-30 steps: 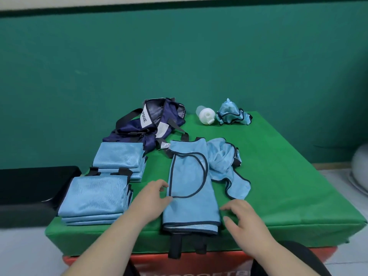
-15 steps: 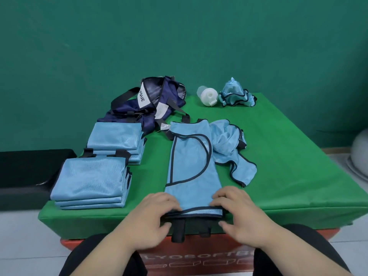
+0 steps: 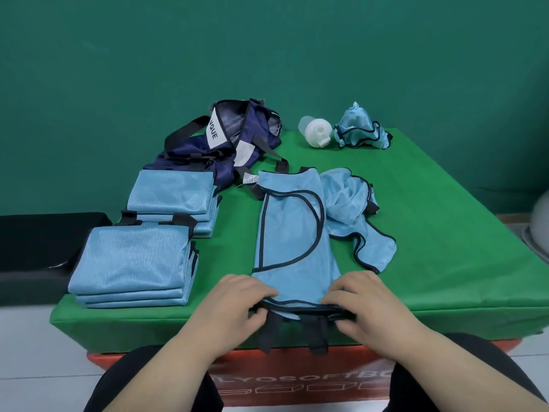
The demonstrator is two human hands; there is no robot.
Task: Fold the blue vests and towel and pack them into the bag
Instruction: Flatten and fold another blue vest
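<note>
Light-blue vest [image 3: 292, 233] with navy trim, navy bag [image 3: 225, 150], green table [image 3: 445, 233]

Teal wall [image 3: 267, 55], pale floor [image 3: 23, 352], green-covered table [image 3: 445, 233]

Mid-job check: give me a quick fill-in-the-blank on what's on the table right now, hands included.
The left hand and right hand both grip the near hem of the flat ____.
The folded vests sit in ____ stacks on the left.
The crumpled vest lies to the ____ of the gripped one.
The table has a ____ cover.
Missing: vest, two, right, green.
</note>
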